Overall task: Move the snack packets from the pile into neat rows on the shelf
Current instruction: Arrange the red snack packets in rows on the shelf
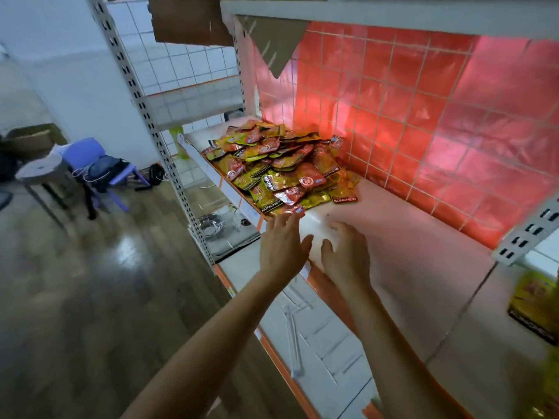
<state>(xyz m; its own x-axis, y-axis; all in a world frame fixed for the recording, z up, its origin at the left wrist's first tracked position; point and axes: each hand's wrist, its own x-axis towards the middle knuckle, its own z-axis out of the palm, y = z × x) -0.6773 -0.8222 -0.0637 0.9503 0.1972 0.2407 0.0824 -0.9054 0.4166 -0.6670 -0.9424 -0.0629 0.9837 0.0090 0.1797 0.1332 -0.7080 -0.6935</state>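
Purple chair (81, 151) left of shelf (402, 246) (bag (104, 173) atop, perhaps)

body: one person, two slim forearms (211, 337), both bare along all their visible length | left hand (281, 249): bare, smooth back, long narrow fingers | right hand (344, 255): bare, rounded knuckles, fingertips blurred | nails: too soft to make out

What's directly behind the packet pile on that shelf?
Behind the pile of snack packets stands the red-lit tiled wall; the rear packets seem to touch it. Anything lying low between the pile and the wall is hidden by the packets.
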